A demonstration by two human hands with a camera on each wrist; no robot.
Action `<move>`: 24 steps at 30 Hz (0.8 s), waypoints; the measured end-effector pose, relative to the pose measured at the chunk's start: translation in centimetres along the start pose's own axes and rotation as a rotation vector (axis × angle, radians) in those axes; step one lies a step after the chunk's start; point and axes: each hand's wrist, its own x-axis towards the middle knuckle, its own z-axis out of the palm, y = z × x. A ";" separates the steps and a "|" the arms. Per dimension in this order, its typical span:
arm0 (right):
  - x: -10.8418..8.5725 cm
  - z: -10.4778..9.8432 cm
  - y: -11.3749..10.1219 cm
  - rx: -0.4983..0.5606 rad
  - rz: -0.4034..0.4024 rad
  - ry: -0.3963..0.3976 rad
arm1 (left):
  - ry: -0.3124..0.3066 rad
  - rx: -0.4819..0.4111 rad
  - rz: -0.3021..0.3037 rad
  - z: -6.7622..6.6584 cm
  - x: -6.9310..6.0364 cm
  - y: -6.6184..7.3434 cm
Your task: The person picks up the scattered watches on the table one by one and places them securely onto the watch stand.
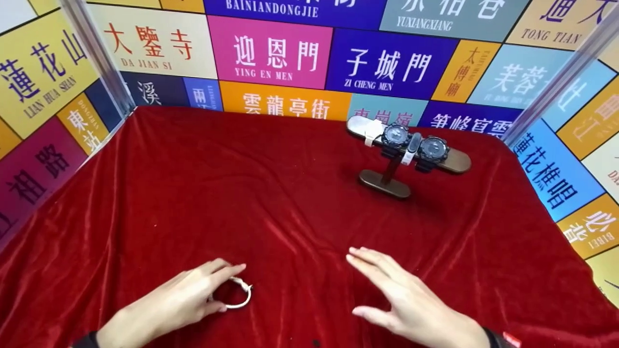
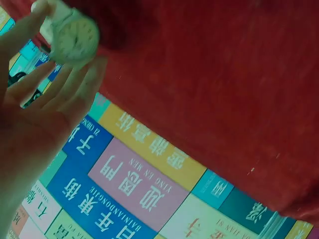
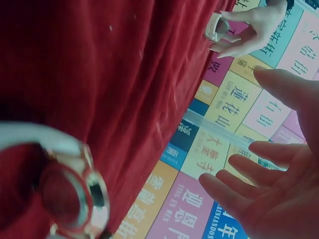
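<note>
My left hand [image 1: 176, 295] grips a white wristwatch [image 1: 245, 296] low over the red cloth, thumb and fingers at its sides and the strap forming a loop. The watch's pale round dial [image 2: 77, 37] faces the left wrist camera. To the right, my right hand [image 1: 411, 295] is held with its fingers extended and thumb apart, touching nothing that I can see. In the right wrist view, another watch [image 3: 94, 196] with a white strap and gold-toned case shows large and blurred at lower left; I cannot make it out in the head view.
A T-shaped stand [image 1: 454, 162] at the back right bears several watches and bands, among them black ones [image 1: 434, 149]. Red cloth [image 1: 217, 193] with folds covers the table. Coloured sign panels [image 1: 275, 53] and clear posts [image 1: 556, 72] rise behind.
</note>
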 end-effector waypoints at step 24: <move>3.6 -2.0 -2.4 -0.003 -0.076 0.170 | 0.124 0.197 0.171 -4.6 8.8 4.5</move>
